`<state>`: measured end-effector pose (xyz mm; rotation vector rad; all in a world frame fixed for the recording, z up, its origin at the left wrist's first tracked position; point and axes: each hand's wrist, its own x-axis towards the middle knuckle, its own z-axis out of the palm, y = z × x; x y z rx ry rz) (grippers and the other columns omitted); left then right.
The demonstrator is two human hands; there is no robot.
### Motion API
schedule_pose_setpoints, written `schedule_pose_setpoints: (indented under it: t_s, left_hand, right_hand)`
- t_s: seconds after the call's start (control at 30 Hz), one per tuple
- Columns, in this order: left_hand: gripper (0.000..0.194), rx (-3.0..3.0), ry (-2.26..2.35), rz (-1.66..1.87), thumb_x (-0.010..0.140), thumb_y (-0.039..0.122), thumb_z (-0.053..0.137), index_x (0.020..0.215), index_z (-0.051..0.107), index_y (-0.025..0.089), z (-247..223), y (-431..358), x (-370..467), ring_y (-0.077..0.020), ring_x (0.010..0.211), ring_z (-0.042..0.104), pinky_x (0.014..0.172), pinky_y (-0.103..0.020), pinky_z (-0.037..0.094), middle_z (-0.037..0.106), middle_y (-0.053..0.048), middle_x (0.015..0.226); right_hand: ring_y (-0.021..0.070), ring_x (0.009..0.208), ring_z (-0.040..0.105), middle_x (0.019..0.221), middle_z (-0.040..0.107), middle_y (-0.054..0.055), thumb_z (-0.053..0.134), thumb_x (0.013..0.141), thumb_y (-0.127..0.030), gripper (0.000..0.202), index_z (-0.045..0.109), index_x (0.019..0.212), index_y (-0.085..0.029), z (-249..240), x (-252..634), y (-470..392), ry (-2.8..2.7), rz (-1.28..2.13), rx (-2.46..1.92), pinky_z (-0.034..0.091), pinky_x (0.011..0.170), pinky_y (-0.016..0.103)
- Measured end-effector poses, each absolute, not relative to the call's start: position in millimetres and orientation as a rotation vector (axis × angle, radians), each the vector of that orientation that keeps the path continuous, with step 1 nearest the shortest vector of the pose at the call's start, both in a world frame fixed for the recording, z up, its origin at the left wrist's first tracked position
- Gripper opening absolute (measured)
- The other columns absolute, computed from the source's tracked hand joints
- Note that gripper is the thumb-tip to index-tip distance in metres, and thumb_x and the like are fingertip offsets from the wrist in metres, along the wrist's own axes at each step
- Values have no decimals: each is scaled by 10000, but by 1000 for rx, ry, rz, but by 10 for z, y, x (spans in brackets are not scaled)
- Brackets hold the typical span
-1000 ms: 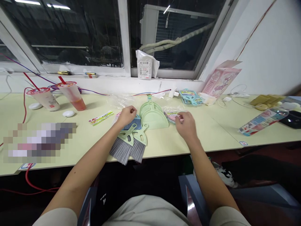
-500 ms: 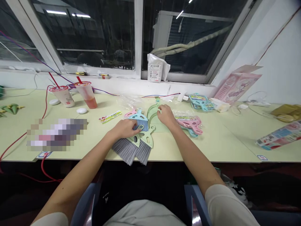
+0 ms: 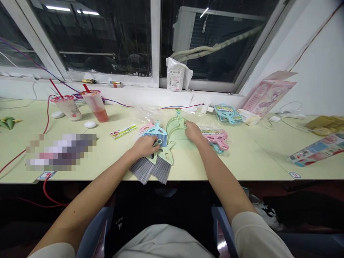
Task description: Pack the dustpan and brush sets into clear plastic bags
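Note:
My left hand (image 3: 146,146) is closed on the handle of a green brush (image 3: 143,167) with grey bristles. Beside it lies a second green brush (image 3: 164,160), its bristles over the table's front edge. Just behind are a blue brush (image 3: 156,131) and a pink brush (image 3: 145,129). My right hand (image 3: 192,132) pinches the edge of a pale green dustpan (image 3: 177,129); another green dustpan (image 3: 177,113) seems to lie beneath, partly covered. Right of that hand are pink dustpans (image 3: 219,138) in clear plastic.
Two cups with red straws, one (image 3: 96,105) nearer, stand at the back left. A printed card strip (image 3: 123,131) lies left of the brushes. Blue packs (image 3: 228,114) and a pink box (image 3: 270,94) are at the back right. A pale table (image 3: 242,165) runs across.
My right hand has shifted slightly right and down, and the pale green dustpan's top edge now stands apart from the one beneath. The whole view has moved a little.

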<state>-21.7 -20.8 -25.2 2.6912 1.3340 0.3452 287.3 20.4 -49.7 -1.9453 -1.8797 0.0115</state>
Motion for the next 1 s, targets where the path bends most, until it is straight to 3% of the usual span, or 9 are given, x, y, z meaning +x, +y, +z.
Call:
schedule_pose_setpoints:
  t_s: [0.23, 0.4, 0.5, 0.6, 0.73, 0.87, 1.0]
  left_hand:
    - [327, 2633, 1277, 634, 982, 457, 517, 1068, 711, 209, -222, -163, -232, -256, 739, 635, 636, -339, 356, 689, -63, 795]
    - [407, 2545, 1298, 775, 971, 445, 543, 1255, 682, 188, -247, -169, -218, -245, 708, 624, 648, -336, 391, 679, -44, 781]
    - [402, 2518, 1284, 880, 971, 422, 548, 1264, 673, 177, -261, -170, -217, -229, 694, 607, 665, -335, 402, 667, -34, 780]
    - [336, 2499, 1218, 1063, 969, 395, 555, 1200, 682, 185, -201, -161, -215, -203, 680, 585, 665, -319, 402, 637, -17, 759]
    - [314, 2484, 1088, 1320, 965, 380, 576, 1199, 671, 194, 88, -162, -95, -178, 674, 568, 686, -303, 416, 611, 4, 751]
    - [296, 2476, 1015, 1422, 958, 349, 620, 1205, 655, 188, 519, -177, 288, -200, 781, 612, 791, -317, 448, 642, -24, 828]
    - [209, 2477, 1043, 1286, 974, 265, 621, 1152, 648, 160, 735, -102, 783, -267, 998, 633, 920, -369, 458, 672, -111, 1009]
  right_hand:
    - [336, 1208, 605, 1214, 693, 189, 470, 935, -84, 394, 725, 1230, -134, -313, 2998, 137, -1801, -195, -1755, 476, 1065, 462]
    - [310, 1146, 588, 1168, 642, 164, 445, 957, -168, 297, 668, 1154, -178, -52, 3103, -37, -1486, -437, -1444, 471, 1041, 468]
    - [268, 1009, 593, 1077, 617, 123, 488, 901, -211, 185, 604, 1045, -200, 23, 3139, -96, -1230, -418, -1325, 493, 951, 435]
    - [213, 842, 569, 912, 583, 44, 526, 836, -258, 105, 529, 938, -231, 10, 3086, -94, -1031, -106, -1307, 500, 796, 363]
    - [178, 690, 537, 739, 529, -39, 570, 738, -302, 194, 494, 911, -256, -90, 2806, -78, -908, 516, -1284, 462, 639, 297]
    - [208, 744, 634, 784, 659, -35, 620, 696, -326, 377, 574, 1066, -269, -168, 2453, -140, -962, 897, -1115, 534, 697, 326]
    - [253, 930, 715, 890, 750, -1, 700, 737, -431, 379, 643, 1070, -261, -186, 2275, -227, -1028, 1074, -939, 585, 828, 370]
